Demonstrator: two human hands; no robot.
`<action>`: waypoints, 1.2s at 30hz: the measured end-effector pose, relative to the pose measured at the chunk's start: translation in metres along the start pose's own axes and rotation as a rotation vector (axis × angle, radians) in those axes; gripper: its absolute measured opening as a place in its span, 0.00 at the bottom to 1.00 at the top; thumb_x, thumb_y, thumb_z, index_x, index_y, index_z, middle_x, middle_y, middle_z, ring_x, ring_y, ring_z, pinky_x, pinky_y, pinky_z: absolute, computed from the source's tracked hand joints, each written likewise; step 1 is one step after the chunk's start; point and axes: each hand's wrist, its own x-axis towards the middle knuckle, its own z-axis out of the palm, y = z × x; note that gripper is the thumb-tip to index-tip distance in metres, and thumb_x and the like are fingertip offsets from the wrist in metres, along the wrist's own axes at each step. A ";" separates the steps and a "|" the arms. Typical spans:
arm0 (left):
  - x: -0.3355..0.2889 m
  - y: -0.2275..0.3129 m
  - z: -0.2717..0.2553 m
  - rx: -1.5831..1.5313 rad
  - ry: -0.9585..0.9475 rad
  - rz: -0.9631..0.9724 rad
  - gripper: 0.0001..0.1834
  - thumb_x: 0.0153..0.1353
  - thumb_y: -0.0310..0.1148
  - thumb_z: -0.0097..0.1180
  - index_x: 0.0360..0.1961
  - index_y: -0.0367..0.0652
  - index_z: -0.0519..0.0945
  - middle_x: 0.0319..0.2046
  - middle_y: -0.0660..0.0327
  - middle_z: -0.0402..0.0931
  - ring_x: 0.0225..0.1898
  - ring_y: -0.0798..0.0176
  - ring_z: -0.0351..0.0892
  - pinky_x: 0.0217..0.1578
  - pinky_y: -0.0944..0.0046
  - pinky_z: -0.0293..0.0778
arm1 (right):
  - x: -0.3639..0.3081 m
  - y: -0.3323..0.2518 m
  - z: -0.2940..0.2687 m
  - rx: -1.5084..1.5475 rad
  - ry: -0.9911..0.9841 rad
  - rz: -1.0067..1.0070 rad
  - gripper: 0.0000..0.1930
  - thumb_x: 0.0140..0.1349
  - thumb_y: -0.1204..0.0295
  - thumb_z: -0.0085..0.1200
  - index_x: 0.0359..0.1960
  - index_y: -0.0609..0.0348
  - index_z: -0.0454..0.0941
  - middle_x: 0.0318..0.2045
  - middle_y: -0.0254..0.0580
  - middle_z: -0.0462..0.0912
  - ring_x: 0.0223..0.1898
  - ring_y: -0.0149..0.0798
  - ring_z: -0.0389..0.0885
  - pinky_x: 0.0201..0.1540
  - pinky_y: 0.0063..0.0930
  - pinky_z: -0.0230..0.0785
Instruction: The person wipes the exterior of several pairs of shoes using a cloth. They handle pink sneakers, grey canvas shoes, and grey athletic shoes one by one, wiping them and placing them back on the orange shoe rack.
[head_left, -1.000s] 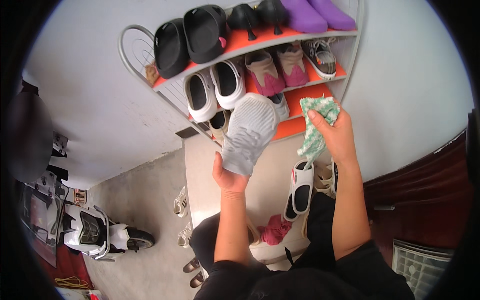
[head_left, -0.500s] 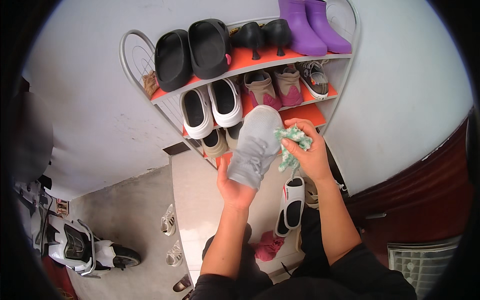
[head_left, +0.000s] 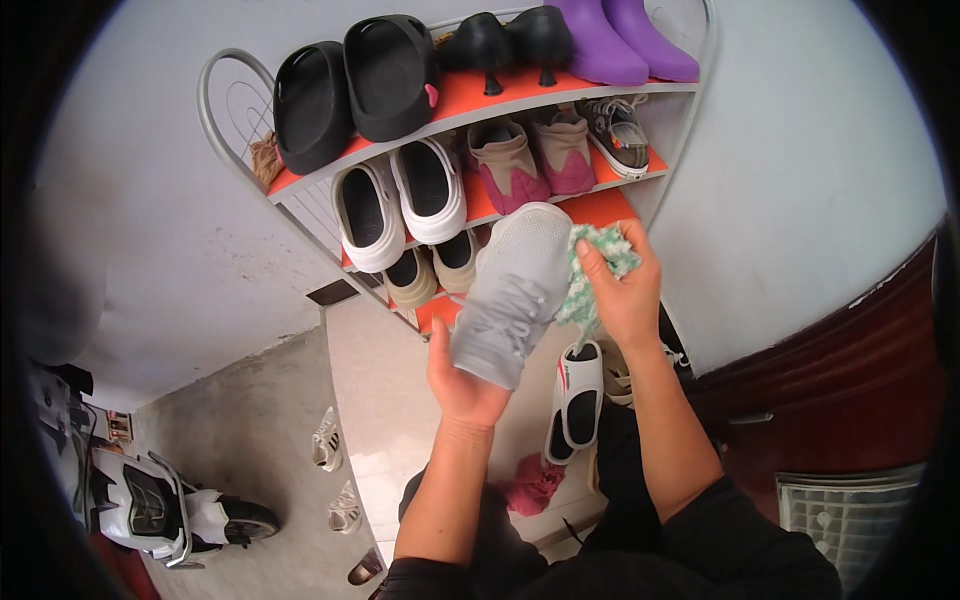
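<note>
A grey shoe sits near the middle of the frame, toe toward the top, its laced upper facing the camera. The left hand grips it from below at the heel, palm up, with the thumb along the left side; the other fingers are hidden beneath. The right hand, just right of centre, pinches a green-and-white cloth between thumb and fingers — the cloth lies against the shoe's right edge, near the toe.

Across the top of the frame stands a rack with orange shelves. Its top shelf bears black clogs at the left, black heels in the middle and purple boots at the right. White clogs are on the shelf below, left of some beige-and-maroon shoes and a dark sneaker.

Below the right hand lie white slippers, with a red cloth near them at lower centre. A motorbike fills part of the lower left.
</note>
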 end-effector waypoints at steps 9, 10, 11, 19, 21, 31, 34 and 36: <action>-0.006 0.001 0.006 -0.119 0.018 -0.035 0.41 0.59 0.58 0.46 0.63 0.37 0.58 0.63 0.51 0.58 0.64 0.48 0.57 0.63 0.47 0.53 | 0.007 -0.012 -0.018 0.268 0.073 0.142 0.10 0.58 0.69 0.59 0.34 0.59 0.71 0.25 0.28 0.75 0.26 0.21 0.72 0.29 0.17 0.65; -0.007 0.001 0.006 -0.111 0.023 -0.031 0.41 0.59 0.58 0.47 0.63 0.37 0.58 0.64 0.51 0.57 0.64 0.48 0.56 0.63 0.47 0.53 | 0.007 -0.012 -0.019 0.267 0.076 0.120 0.10 0.58 0.69 0.59 0.34 0.59 0.71 0.25 0.28 0.74 0.26 0.21 0.72 0.29 0.17 0.66; -0.007 0.000 0.007 -0.107 0.004 -0.034 0.42 0.59 0.59 0.46 0.63 0.35 0.56 0.63 0.51 0.57 0.64 0.48 0.56 0.63 0.48 0.52 | 0.007 -0.013 -0.020 0.266 0.080 0.097 0.10 0.58 0.70 0.59 0.34 0.60 0.71 0.25 0.28 0.74 0.26 0.21 0.72 0.28 0.17 0.66; -0.008 0.000 0.009 -0.139 -0.057 -0.054 0.45 0.59 0.60 0.44 0.64 0.32 0.54 0.63 0.50 0.57 0.64 0.48 0.56 0.64 0.51 0.49 | 0.004 -0.025 -0.021 0.293 -0.016 0.038 0.09 0.58 0.73 0.59 0.34 0.61 0.71 0.26 0.32 0.77 0.27 0.22 0.73 0.29 0.16 0.67; -0.007 0.000 0.007 -0.119 -0.047 -0.056 0.44 0.60 0.59 0.44 0.64 0.32 0.54 0.63 0.50 0.56 0.64 0.49 0.56 0.64 0.51 0.50 | 0.004 -0.026 -0.021 0.328 -0.029 0.053 0.09 0.58 0.73 0.59 0.34 0.61 0.71 0.27 0.32 0.77 0.27 0.22 0.73 0.30 0.16 0.67; -0.010 -0.007 0.005 0.188 0.030 0.038 0.39 0.62 0.56 0.43 0.64 0.37 0.56 0.62 0.54 0.59 0.63 0.51 0.58 0.63 0.51 0.53 | 0.000 -0.018 -0.014 0.171 -0.080 0.030 0.11 0.56 0.75 0.60 0.33 0.62 0.69 0.26 0.29 0.74 0.29 0.20 0.71 0.32 0.16 0.65; -0.015 -0.014 -0.001 0.339 0.011 0.068 0.36 0.63 0.53 0.42 0.64 0.39 0.56 0.62 0.55 0.61 0.63 0.53 0.59 0.61 0.52 0.54 | 0.002 -0.007 -0.014 0.046 -0.045 -0.003 0.11 0.56 0.74 0.61 0.34 0.63 0.69 0.27 0.29 0.74 0.29 0.21 0.71 0.32 0.16 0.66; -0.015 -0.015 0.006 0.405 -0.033 0.014 0.33 0.64 0.48 0.44 0.64 0.40 0.57 0.60 0.55 0.63 0.61 0.55 0.62 0.60 0.55 0.56 | 0.005 -0.006 -0.019 -0.001 -0.020 0.008 0.12 0.56 0.74 0.61 0.34 0.63 0.69 0.27 0.30 0.75 0.29 0.22 0.71 0.33 0.17 0.66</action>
